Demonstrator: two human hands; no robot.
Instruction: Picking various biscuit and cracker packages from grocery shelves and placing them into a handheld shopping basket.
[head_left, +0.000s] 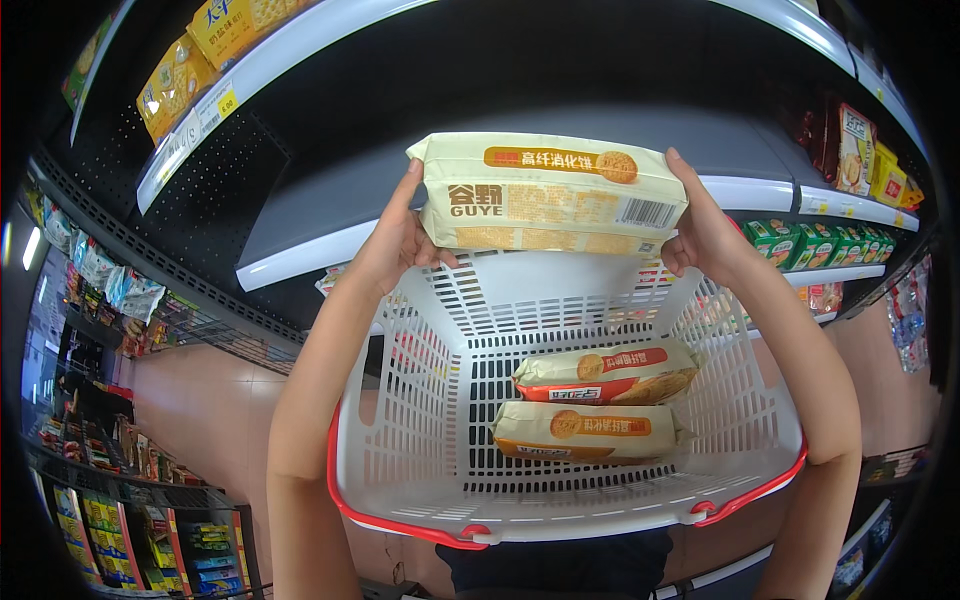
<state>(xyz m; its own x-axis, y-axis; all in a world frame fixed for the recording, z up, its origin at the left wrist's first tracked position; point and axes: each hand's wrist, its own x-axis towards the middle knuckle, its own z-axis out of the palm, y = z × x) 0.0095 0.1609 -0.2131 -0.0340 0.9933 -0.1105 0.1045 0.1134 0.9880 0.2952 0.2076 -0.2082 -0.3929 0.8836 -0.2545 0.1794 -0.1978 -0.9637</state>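
Note:
A cream-coloured packet of digestive biscuits (555, 193) is held level between both hands, over the far rim of the basket. My left hand (401, 236) grips its left end, thumb on the corner and fingers curled beneath. At the right end, my right hand (697, 221) holds it the same way. Below is a white slotted plastic shopping basket (420, 480) with red handles. Inside lie two more biscuit packets, one cream and red (607, 375), the other cream and orange (589, 433). The held packet hides part of the basket's far rim.
Ahead is a dark grey shelf (337, 180) with a white front edge. Yellow cracker packs (176, 86) sit upper left, green boxes (814, 244) at right, and a red-and-cream packet (855, 150) above them. Stocked racks (142, 540) stand at lower left beside the tiled floor (199, 405).

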